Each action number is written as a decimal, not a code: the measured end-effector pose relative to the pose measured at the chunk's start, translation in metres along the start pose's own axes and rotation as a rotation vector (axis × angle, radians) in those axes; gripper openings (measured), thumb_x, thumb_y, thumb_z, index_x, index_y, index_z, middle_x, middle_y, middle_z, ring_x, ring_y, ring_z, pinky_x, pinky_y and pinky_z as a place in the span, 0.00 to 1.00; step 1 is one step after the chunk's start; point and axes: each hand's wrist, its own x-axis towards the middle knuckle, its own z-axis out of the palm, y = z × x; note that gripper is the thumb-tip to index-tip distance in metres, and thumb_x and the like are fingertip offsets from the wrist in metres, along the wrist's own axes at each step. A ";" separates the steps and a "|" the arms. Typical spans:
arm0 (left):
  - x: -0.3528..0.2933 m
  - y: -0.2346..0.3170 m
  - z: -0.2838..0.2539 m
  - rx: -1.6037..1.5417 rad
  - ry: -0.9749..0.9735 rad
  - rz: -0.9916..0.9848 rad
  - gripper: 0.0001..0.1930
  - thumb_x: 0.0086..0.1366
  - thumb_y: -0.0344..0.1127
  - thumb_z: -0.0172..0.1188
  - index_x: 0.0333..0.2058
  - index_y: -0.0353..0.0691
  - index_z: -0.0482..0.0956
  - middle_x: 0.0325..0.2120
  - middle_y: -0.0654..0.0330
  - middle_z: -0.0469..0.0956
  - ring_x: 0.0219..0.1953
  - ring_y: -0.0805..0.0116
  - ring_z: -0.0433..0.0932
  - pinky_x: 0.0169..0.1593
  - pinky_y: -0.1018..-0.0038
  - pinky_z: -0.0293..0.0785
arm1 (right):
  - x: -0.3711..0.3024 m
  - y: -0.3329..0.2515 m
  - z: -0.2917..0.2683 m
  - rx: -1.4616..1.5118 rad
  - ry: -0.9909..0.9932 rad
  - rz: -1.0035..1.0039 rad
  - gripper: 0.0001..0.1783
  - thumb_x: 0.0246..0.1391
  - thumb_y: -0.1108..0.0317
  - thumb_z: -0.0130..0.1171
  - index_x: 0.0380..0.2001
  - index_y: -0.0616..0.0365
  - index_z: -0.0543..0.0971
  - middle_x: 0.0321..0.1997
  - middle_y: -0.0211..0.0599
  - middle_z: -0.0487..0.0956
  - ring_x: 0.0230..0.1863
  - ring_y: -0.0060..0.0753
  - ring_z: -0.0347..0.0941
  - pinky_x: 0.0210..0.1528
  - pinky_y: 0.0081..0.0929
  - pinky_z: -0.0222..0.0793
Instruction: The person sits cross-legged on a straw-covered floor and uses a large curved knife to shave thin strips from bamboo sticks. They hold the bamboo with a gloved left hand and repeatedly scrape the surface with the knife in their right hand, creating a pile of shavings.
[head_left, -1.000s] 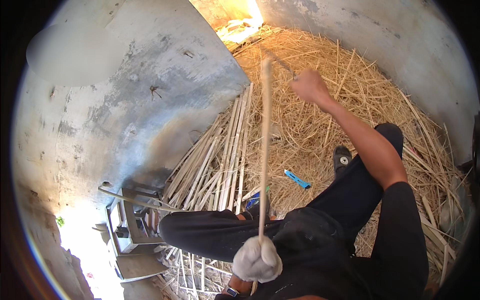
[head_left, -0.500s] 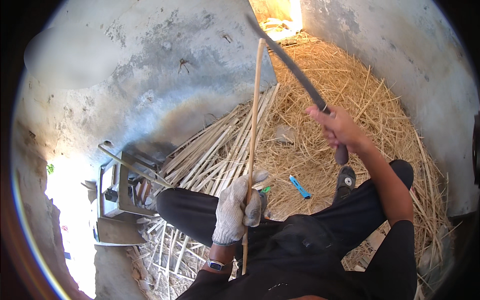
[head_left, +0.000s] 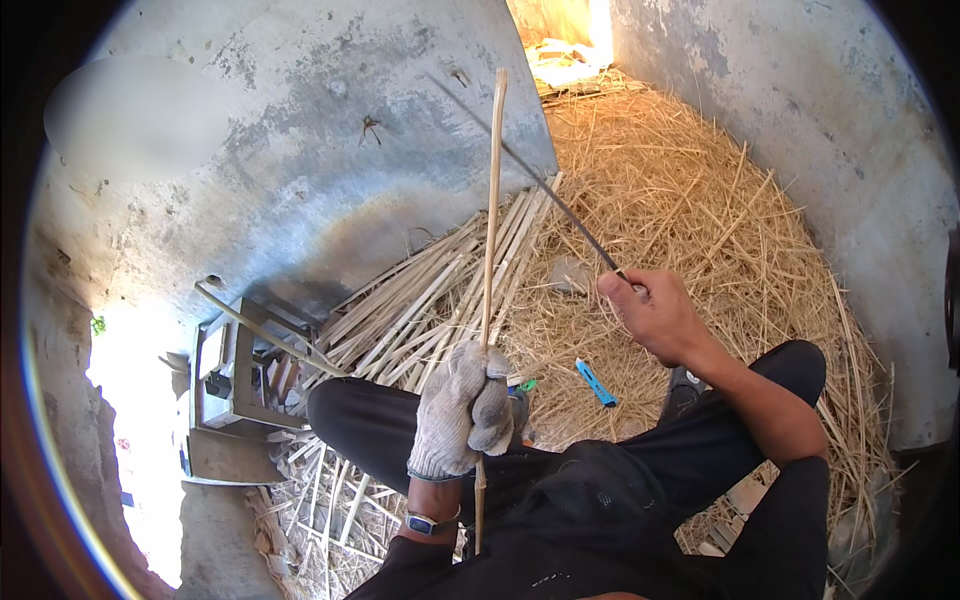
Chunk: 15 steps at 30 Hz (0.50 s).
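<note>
Head view: I see my left hand [head_left: 462,408], in a knitted grey work glove, clenched around a long pale bamboo strip [head_left: 491,230] held upright over my lap. My bare right hand [head_left: 655,315] is closed on the handle of a long dark metal blade [head_left: 540,182], which crosses behind the strip. A pile of split bamboo slats [head_left: 420,300] lies on yellow straw [head_left: 690,200] ahead.

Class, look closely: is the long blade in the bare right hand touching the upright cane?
Cannot tell. In the head view the blade crosses the cane held by the gloved left hand, but overlap alone shows no contact.
</note>
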 end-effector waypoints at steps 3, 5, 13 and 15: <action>-0.003 0.003 0.006 0.122 0.002 0.046 0.15 0.75 0.43 0.47 0.34 0.37 0.69 0.09 0.68 0.59 0.06 0.78 0.56 0.10 0.79 0.54 | -0.006 0.013 0.007 0.124 0.025 -0.096 0.35 0.64 0.40 0.52 0.24 0.67 0.78 0.11 0.39 0.67 0.14 0.28 0.64 0.19 0.33 0.58; -0.004 0.004 0.010 0.168 0.001 0.066 0.15 0.75 0.43 0.47 0.34 0.38 0.69 0.09 0.69 0.58 0.05 0.79 0.56 0.08 0.80 0.53 | -0.011 0.009 0.012 0.024 0.055 -0.202 0.33 0.66 0.42 0.48 0.21 0.64 0.73 0.11 0.32 0.65 0.15 0.24 0.62 0.19 0.30 0.56; 0.004 0.012 -0.010 -0.161 -0.102 0.103 0.17 0.75 0.46 0.48 0.36 0.37 0.69 0.08 0.69 0.57 0.04 0.79 0.54 0.08 0.79 0.51 | -0.002 0.018 0.027 0.101 0.087 -0.089 0.32 0.66 0.44 0.51 0.23 0.66 0.76 0.10 0.39 0.66 0.12 0.29 0.63 0.17 0.35 0.58; 0.002 0.009 -0.012 -0.086 -0.082 0.112 0.17 0.74 0.48 0.49 0.37 0.37 0.69 0.09 0.69 0.58 0.04 0.78 0.54 0.08 0.79 0.51 | -0.005 0.014 0.021 0.046 0.119 -0.140 0.32 0.64 0.43 0.53 0.23 0.66 0.76 0.10 0.40 0.67 0.11 0.31 0.65 0.16 0.36 0.59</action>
